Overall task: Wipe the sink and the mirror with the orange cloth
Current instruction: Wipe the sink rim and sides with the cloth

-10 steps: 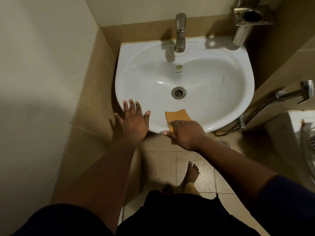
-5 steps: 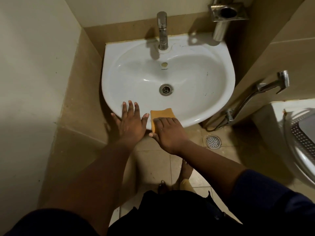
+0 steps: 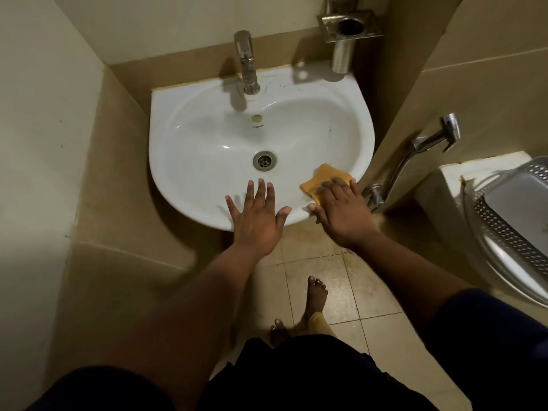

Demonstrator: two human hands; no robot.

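While both hands are at the near rim of the basin, the scene reads like this:

Left hand: the left hand (image 3: 257, 216) lies flat on the front rim of the sink (image 3: 189, 161), palm down; its fingers (image 3: 261, 192) are straight and spread wide, the thumb held out toward the other hand.

Right hand: the right hand (image 3: 341, 212) presses on the orange cloth (image 3: 321, 178) with straight fingers held close together; the thumb points toward the left hand and lies on the white rim. The fingers do not pinch the cloth, they only lie on it.

Orange cloth: it lies on the front right part of the sink rim, partly under the right fingers; one corner shows beyond the fingertips, toward the inside of the basin.

Sink: white, fixed in a corner between tiled walls; the drain (image 3: 264, 160) is just beyond the left fingertips, and the tap (image 3: 246, 62) stands further behind it at the back edge.

Beyond the right fingers: a metal holder (image 3: 348, 28) hangs on the wall near the back right corner of the sink.

Right of the right hand: a metal spray handle (image 3: 436, 140) on the wall, with a toilet (image 3: 504, 221) further right.

Below the hands: a tiled floor (image 3: 341, 295) with a bare foot (image 3: 315, 295) on it.

Mirror: not in view.
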